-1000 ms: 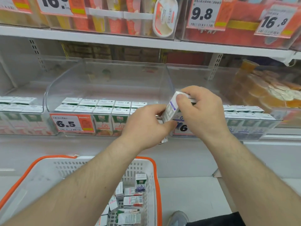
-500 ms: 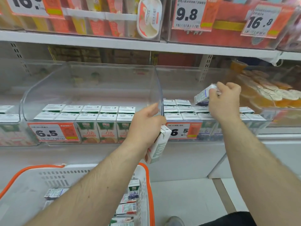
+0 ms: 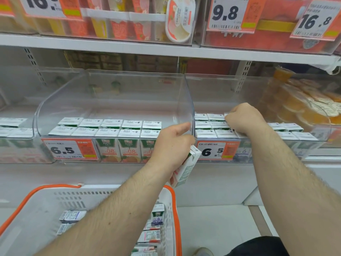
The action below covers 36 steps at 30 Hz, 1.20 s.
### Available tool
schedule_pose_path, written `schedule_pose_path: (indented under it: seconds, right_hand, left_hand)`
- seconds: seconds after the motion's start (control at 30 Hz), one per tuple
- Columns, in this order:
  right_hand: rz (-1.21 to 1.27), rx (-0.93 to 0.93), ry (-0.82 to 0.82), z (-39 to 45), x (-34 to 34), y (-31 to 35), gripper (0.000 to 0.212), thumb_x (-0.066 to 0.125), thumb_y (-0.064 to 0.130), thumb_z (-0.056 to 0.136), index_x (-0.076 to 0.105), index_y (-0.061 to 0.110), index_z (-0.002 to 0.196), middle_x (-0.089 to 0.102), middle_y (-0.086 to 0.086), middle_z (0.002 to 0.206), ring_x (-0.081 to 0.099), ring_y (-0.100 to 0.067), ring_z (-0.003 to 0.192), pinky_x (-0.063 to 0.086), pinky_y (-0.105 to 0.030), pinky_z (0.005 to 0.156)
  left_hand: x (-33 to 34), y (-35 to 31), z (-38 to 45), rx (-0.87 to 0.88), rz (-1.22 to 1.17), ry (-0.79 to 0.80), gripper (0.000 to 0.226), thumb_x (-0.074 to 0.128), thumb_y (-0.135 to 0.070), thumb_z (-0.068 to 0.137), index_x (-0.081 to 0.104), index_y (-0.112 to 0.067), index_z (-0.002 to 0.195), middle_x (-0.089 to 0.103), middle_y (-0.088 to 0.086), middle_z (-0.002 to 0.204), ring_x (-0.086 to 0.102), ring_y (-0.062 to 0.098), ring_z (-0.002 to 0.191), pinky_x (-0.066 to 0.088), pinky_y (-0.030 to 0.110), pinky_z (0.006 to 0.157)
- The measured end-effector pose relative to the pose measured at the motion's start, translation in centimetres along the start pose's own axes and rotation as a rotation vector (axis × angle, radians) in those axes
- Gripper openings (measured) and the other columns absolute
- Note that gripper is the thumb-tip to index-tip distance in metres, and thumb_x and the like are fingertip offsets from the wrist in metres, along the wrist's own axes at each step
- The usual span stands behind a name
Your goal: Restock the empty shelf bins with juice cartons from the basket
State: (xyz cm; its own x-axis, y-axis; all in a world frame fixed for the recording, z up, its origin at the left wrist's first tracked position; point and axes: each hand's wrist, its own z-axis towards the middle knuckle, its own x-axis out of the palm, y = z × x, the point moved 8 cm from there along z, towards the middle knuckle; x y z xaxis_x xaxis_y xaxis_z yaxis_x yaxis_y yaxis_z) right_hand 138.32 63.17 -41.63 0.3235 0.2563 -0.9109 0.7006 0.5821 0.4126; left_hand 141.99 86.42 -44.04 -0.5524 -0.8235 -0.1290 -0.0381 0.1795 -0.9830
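Observation:
My left hand [image 3: 171,145] grips a white juice carton [image 3: 185,169], tilted, in front of the divider between two clear shelf bins. My right hand [image 3: 243,120] is down inside the right bin [image 3: 217,85], fingers curled over a carton that it mostly hides, set among rows of upright cartons [image 3: 206,126]. The middle bin [image 3: 114,97] holds two rows of orange-label cartons [image 3: 108,130] at its front. Below, the white basket with an orange rim [image 3: 55,187] holds several loose cartons [image 3: 156,218], partly hidden by my left forearm.
An upper shelf [image 3: 166,48] with price tags 9.8 and 16.8 hangs just above the bins. A bin of orange cups [image 3: 304,106] stands to the right. Price tags marked 6.5 [image 3: 68,149] sit on the bin fronts. My shoe [image 3: 203,252] shows on the floor.
My right hand carried its carton from near my left hand up over the right bin, then lowered it into the rows. My left hand kept its carton and stayed by the divider.

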Motion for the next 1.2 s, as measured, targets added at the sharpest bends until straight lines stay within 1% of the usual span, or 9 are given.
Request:
schedule_pose_path:
  seconds: [0.1, 0.17, 0.27, 0.37, 0.5, 0.67, 0.93, 1.1, 1.2]
  right_hand:
    - [-0.049, 0.025, 0.036, 0.2, 0.2, 0.3, 0.016, 0.042, 0.014, 0.087, 0.054, 0.006, 0.080, 0.058, -0.010, 0.080, 0.047, -0.029, 0.079, 0.041, -0.037, 0.087]
    - [-0.154, 0.055, 0.074, 0.2, 0.5, 0.3, 0.024, 0.037, 0.018, 0.091, 0.059, 0.009, 0.085, 0.060, -0.006, 0.081, 0.047, -0.030, 0.089, 0.017, -0.054, 0.114]
    - [-0.216, 0.058, 0.045, -0.3, 0.2, 0.2, 0.033, 0.032, 0.017, 0.086, 0.063, 0.012, 0.081, 0.069, -0.007, 0.091, 0.053, -0.031, 0.107, -0.006, -0.061, 0.116]
    - [-0.023, -0.018, -0.229, -2.1, -2.4, 1.1, 0.027, 0.040, 0.015, 0.084, 0.067, 0.016, 0.091, 0.067, -0.007, 0.118, 0.046, -0.030, 0.130, 0.004, -0.052, 0.119]
    - [0.374, -0.212, -0.452, -6.2, -5.7, 3.5, 0.029, 0.048, 0.013, 0.087, 0.073, 0.017, 0.099, 0.071, 0.002, 0.102, 0.059, -0.019, 0.104, 0.042, -0.033, 0.101]
    - [0.625, -0.400, -0.167, -12.1, -2.9, 9.5, 0.023, 0.051, 0.006, 0.068, 0.064, 0.022, 0.057, 0.062, 0.009, 0.056, 0.057, -0.010, 0.063, 0.042, -0.024, 0.061]
    - [0.239, -0.590, 0.402, -18.0, 5.0, 14.2, 0.040, 0.074, 0.018, 0.072, 0.054, 0.032, 0.104, 0.068, 0.007, 0.086, 0.065, -0.011, 0.072, 0.055, -0.033, 0.069]
    - [0.533, -0.423, 0.445, -16.7, 5.1, 13.4, 0.041, 0.082, 0.000, 0.071, 0.057, 0.021, 0.095, 0.073, -0.010, 0.091, 0.072, -0.029, 0.082, 0.059, -0.049, 0.077]
    - [0.815, -0.309, 0.528, -16.5, 5.4, 13.5, 0.036, 0.073, -0.014, 0.077, 0.054, 0.011, 0.096, 0.072, -0.018, 0.096, 0.073, -0.028, 0.078, 0.060, -0.037, 0.060]
  left_hand:
    - [-0.1, -0.1, -0.1, 0.008, -0.017, 0.001, 0.050, 0.059, -0.013, 0.082, 0.062, -0.025, 0.131, 0.060, -0.011, 0.134, 0.063, 0.013, 0.111, 0.047, 0.041, 0.103]
    - [-0.3, 0.0, -0.2, 0.018, -0.048, -0.010, 0.043, 0.058, -0.011, 0.087, 0.063, -0.024, 0.128, 0.062, -0.011, 0.131, 0.061, 0.010, 0.111, 0.047, 0.035, 0.102]
    - [-1.7, 0.0, -0.9, 0.063, -0.120, -0.078, 0.023, 0.058, -0.019, 0.093, 0.068, -0.027, 0.111, 0.069, -0.012, 0.113, 0.064, 0.009, 0.096, 0.050, 0.029, 0.089]
    - [-3.8, 0.7, -2.0, 0.033, -0.220, -0.171, 0.016, 0.053, -0.026, 0.095, 0.069, -0.024, 0.093, 0.067, -0.011, 0.081, 0.058, 0.006, 0.060, 0.046, 0.020, 0.058]
    - [-5.8, 2.4, -3.0, -0.098, -0.297, -0.218, 0.030, 0.043, -0.039, 0.100, 0.070, -0.026, 0.093, 0.066, -0.006, 0.076, 0.057, 0.010, 0.054, 0.044, 0.025, 0.058]
    - [-6.8, 3.4, -3.9, -0.230, -0.505, -0.249, 0.039, 0.042, -0.050, 0.100, 0.069, -0.025, 0.087, 0.066, -0.002, 0.057, 0.057, 0.016, 0.048, 0.048, 0.028, 0.059]
    - [-8.0, 3.1, -4.1, -0.202, -0.621, -0.245, 0.036, 0.042, -0.050, 0.100, 0.064, -0.020, 0.100, 0.073, 0.007, 0.072, 0.069, 0.024, 0.061, 0.053, 0.034, 0.057]
    - [-10.0, 3.5, -4.0, -0.040, -0.512, -0.171, 0.042, 0.039, -0.049, 0.100, 0.063, -0.015, 0.105, 0.074, 0.000, 0.077, 0.069, 0.012, 0.068, 0.048, 0.031, 0.065]
    - [-10.7, 4.1, -4.3, 0.025, -0.420, -0.072, 0.038, 0.064, -0.048, 0.084, 0.066, -0.016, 0.104, 0.074, 0.003, 0.089, 0.067, 0.016, 0.077, 0.048, 0.035, 0.074]
